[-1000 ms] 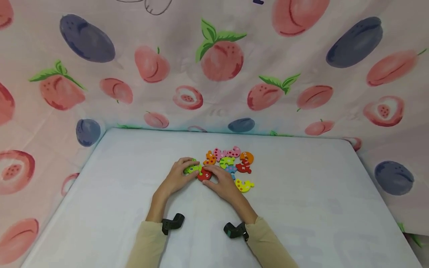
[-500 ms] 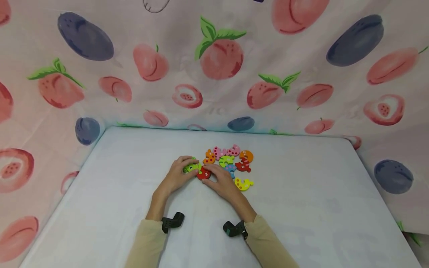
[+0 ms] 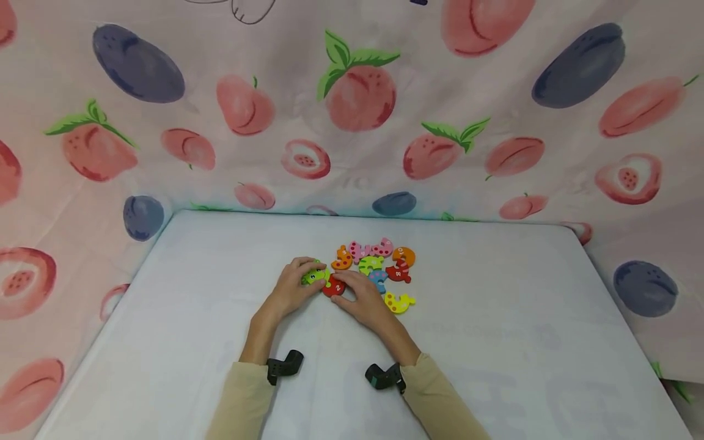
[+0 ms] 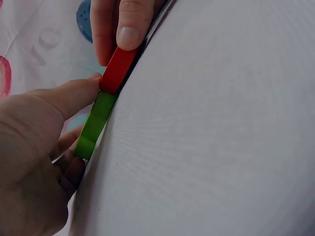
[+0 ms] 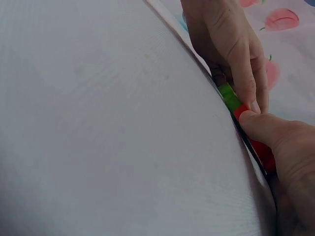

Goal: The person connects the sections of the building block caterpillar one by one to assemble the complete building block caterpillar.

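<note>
Currently, your right hand pinches the red piece; left of it, touching, your left hand grips the green piece. Their long axis runs sideways, green leftmost.

face piece on table, piece 2 touching its right side, other pieces mostly behind and right

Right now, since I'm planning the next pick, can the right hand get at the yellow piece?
Probably yes: the yellow piece lies uncovered close beside the right hand, though that hand would likely first need to release the red piece.
</note>
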Available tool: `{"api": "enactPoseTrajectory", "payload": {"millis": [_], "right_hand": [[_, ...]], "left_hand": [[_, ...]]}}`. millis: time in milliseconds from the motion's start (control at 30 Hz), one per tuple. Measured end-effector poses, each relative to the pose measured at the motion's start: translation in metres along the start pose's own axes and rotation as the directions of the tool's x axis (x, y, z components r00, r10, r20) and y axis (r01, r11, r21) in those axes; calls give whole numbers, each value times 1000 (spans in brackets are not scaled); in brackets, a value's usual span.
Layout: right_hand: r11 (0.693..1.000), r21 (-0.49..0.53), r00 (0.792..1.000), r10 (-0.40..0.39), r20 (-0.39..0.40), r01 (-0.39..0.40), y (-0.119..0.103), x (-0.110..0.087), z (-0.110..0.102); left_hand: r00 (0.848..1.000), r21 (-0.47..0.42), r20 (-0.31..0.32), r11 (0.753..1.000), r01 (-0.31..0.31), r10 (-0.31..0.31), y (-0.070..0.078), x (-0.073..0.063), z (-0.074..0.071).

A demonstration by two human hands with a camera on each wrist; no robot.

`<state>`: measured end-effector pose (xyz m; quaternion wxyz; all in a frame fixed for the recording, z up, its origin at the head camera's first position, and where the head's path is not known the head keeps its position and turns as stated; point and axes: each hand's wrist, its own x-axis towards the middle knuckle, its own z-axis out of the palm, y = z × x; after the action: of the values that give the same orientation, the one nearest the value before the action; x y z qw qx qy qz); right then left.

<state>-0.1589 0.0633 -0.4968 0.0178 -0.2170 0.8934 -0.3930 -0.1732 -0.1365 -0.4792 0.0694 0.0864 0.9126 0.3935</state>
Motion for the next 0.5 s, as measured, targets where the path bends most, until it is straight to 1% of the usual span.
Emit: {"api": "enactPoseTrajectory", "payload": {"millis": [100, 300, 500], "right_hand": [[1000, 4, 1000, 12, 11, -12, -1, -1, 0], [998, 49, 999, 26, -18, -25, -2, -2, -1], [996, 78, 998, 55, -35, -52, -1, -2, 0]], "left_hand": [[1000, 2, -2, 1000, 14, -14, 1, -1, 0], [1000, 10, -14, 1000, 7, -7, 1, -1, 1], [1000, 10, 19, 1000, -5, 5, 1, -3, 1]]}}
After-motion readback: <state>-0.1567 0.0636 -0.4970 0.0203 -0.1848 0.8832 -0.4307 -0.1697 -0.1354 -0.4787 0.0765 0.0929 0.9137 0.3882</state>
